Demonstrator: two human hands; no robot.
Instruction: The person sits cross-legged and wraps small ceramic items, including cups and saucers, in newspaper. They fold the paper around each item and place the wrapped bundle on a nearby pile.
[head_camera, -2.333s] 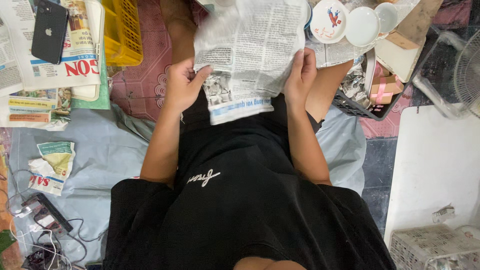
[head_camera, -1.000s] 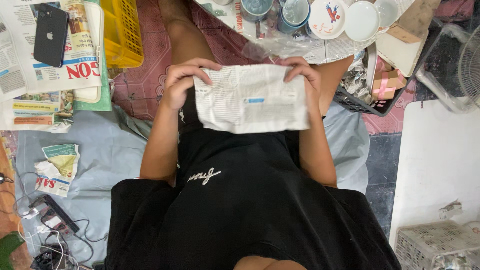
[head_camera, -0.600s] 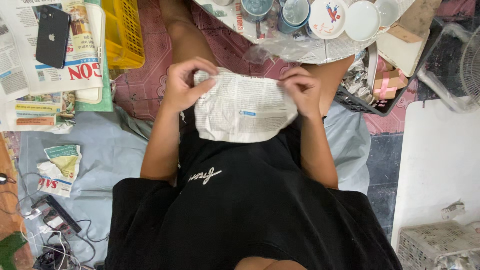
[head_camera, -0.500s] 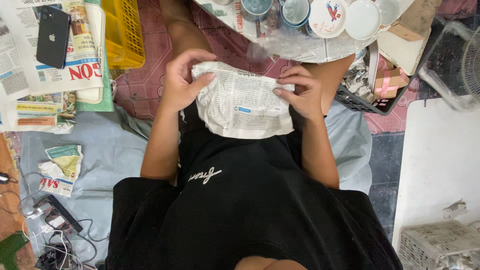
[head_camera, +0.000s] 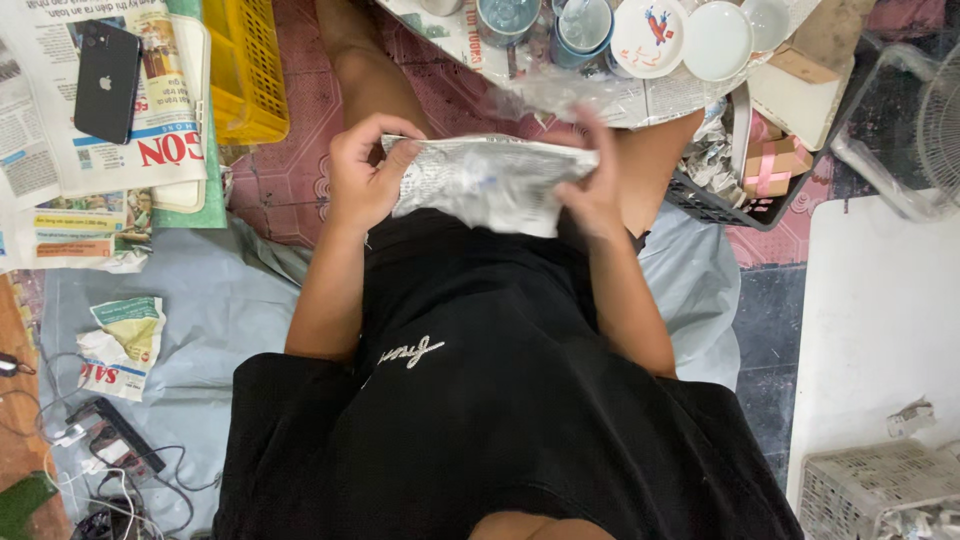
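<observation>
A bundle wrapped in newspaper (head_camera: 480, 185) rests over my lap, blurred by motion. My left hand (head_camera: 365, 170) grips its left end with fingers curled over the top edge. At the right end, my right hand (head_camera: 592, 185) presses and folds the paper, also blurred. What is inside the wrapping is hidden. I wear black clothes and sit on the floor.
Cups (head_camera: 505, 18) and small white dishes (head_camera: 650, 35) stand on newspaper ahead. A yellow crate (head_camera: 245, 65) and a black phone (head_camera: 105, 68) on newspapers lie at the left. A dark basket (head_camera: 730, 195) with a pink-ribboned box sits right. Cables (head_camera: 100, 440) lie bottom left.
The open newspaper sheet has been folded down into a compact bundle. Both hands moved inward and keep turning and pressing the paper around it.
</observation>
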